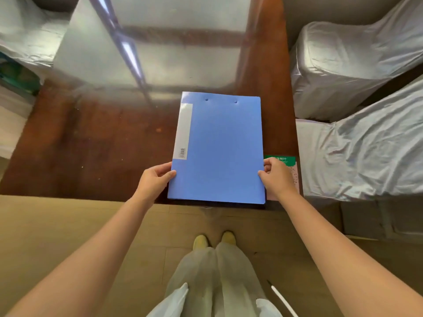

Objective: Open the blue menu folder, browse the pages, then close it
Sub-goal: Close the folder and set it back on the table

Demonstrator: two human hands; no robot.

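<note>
The blue menu folder [218,149] lies closed on the glossy brown table [91,145], near its front right corner, with a white label strip along its left side and two rivets near the far edge. My left hand [156,179] grips the folder's lower left edge, thumb on the cover. My right hand [275,175] holds the lower right edge, thumb on top and fingers curled at the side.
A green and pink booklet [290,165] lies partly under my right hand, beside the folder. Chairs draped in silver-white cloth [357,143] stand right of the table, another covered one [27,37] at far left. The table's front edge runs just below the folder; wooden floor [68,225] beneath.
</note>
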